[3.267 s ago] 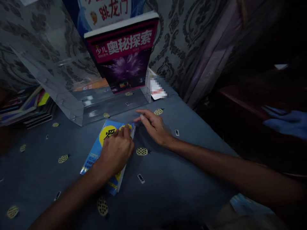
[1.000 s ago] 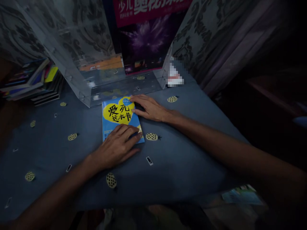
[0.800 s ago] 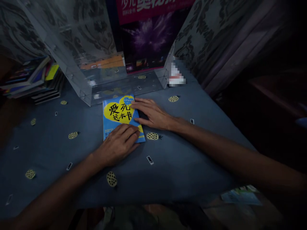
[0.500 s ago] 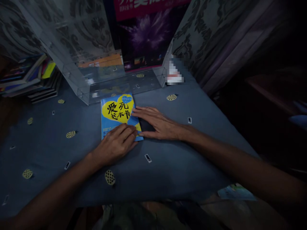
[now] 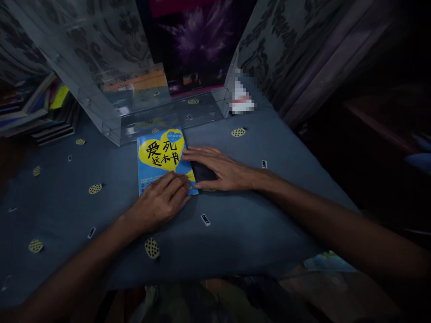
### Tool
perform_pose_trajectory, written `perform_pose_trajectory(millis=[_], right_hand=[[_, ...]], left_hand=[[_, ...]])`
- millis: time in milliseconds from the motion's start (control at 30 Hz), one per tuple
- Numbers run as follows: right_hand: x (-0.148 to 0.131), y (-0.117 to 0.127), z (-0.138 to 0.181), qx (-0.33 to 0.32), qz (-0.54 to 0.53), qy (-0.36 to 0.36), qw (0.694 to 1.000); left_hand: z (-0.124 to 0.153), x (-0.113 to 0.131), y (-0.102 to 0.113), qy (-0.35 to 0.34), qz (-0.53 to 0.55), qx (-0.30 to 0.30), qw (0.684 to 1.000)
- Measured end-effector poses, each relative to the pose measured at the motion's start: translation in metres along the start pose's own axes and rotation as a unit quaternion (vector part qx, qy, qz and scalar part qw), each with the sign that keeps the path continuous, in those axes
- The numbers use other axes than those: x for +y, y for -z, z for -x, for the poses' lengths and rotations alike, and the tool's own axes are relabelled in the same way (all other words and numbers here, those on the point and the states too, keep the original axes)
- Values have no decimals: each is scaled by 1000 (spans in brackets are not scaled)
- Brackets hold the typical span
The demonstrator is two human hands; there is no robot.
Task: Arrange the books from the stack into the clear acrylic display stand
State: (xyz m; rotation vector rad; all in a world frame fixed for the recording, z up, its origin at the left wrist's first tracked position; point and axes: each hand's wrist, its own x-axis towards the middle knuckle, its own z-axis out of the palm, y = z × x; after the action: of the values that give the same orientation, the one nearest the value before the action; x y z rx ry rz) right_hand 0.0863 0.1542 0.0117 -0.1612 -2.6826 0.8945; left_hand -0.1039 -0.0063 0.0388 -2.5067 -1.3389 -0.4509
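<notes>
A blue paperback book (image 5: 144, 170) with a large yellow heart and black Chinese characters lies face up on the blue patterned cloth (image 5: 235, 242). My left hand (image 5: 164, 195) rests across its lower right part, palm down, fingers side by side and slightly bent. Over the right edge of the cover reach the fingers of my right hand (image 5: 222, 170), stretched out, with the thumb apart near the lower right corner. A dark patch, perhaps shadow, lies between that thumb and fingers. Part of the book's lower edge is hidden under my left hand.
Just behind the book stands a clear acrylic rack (image 5: 104, 121), holding a large dark book with a purple burst (image 5: 202, 45). At the left is a stack of books (image 5: 40, 112). A blurred-out white item (image 5: 241, 101) lies right of the rack. Patterned curtains (image 5: 279, 45) hang behind.
The whole view has shifted slightly, so everything appears a little further left and higher. Both hands keep nearly the same places on the book.
</notes>
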Motion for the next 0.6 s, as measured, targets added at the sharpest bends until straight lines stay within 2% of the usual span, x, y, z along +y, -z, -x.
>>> perform_pose_trajectory(millis=[300,600], right_hand=[[2,-1,0,6,-12,1,1000],[-1,0,0,-2,-2,-1,1000]], left_hand=[[-7,0,5,-19,-15,19,1000],[-5,0,3,-9,-5,19,1000]])
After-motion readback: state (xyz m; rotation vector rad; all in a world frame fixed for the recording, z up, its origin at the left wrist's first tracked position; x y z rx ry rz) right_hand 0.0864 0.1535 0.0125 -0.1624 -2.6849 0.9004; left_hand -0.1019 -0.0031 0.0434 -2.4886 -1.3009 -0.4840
